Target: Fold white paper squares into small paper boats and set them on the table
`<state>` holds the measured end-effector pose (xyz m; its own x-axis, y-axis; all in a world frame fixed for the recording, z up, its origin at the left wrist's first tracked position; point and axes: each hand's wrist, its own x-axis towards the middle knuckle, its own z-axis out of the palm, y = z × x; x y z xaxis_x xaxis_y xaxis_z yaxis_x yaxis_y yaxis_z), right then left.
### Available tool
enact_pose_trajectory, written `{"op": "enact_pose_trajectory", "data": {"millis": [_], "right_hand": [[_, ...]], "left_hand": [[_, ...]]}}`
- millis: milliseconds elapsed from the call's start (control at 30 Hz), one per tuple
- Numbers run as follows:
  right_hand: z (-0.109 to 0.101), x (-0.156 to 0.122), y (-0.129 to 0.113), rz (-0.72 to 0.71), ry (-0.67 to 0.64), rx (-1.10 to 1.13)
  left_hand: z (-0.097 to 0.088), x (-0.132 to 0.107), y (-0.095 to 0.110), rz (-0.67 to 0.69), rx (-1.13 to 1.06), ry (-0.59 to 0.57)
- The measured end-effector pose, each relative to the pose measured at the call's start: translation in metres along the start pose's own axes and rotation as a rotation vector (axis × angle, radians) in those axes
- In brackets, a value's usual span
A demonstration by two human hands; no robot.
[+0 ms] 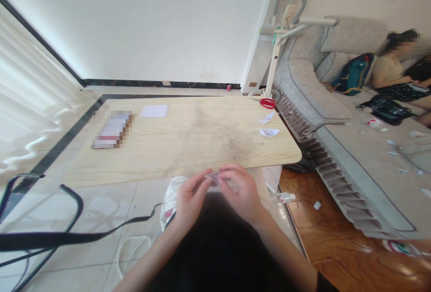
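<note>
Between my fingertips is a small folded piece of white paper (213, 176), held just off the near edge of the wooden table (175, 139). My left hand (192, 193) pinches its left side, and my right hand (240, 189) grips the right side. The fingers partly cover the paper, so its exact shape is hard to make out. Two folded paper boats, one (269, 132) nearer and one (267, 118) farther, lie at the table's right end. Beyond them are red-handled scissors (267, 103). A stack of white paper (154, 111) rests toward the back left.
A blurred-out phone-like object (112, 129) lies on the table's left. To the right stands a grey sofa (316, 90) with a seated person (390, 70) and a backpack (355, 74). A plastic bottle (287, 198) is on the floor. A black strap (101, 233) crosses the lower left.
</note>
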<state>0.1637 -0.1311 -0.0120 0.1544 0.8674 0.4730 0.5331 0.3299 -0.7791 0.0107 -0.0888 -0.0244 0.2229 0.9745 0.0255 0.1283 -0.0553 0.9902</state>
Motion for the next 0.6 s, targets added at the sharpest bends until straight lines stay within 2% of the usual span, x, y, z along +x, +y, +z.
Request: {"op": "enact_pose_trajectory", "data": {"millis": [400,500,600], "right_hand": [[0.001,0.001,0.008,0.014,-0.038,-0.065],[-0.007,0.006,0.008,0.013,-0.066,-0.068],[-0.026,0.016,0.011,0.016,-0.065,-0.08]], "left_hand": [[0.002,0.002,-0.002,0.01,0.121,-0.023],[0.002,0.002,-0.001,-0.011,0.093,-0.074],[0.003,0.001,0.003,-0.037,-0.02,-0.131]]}}
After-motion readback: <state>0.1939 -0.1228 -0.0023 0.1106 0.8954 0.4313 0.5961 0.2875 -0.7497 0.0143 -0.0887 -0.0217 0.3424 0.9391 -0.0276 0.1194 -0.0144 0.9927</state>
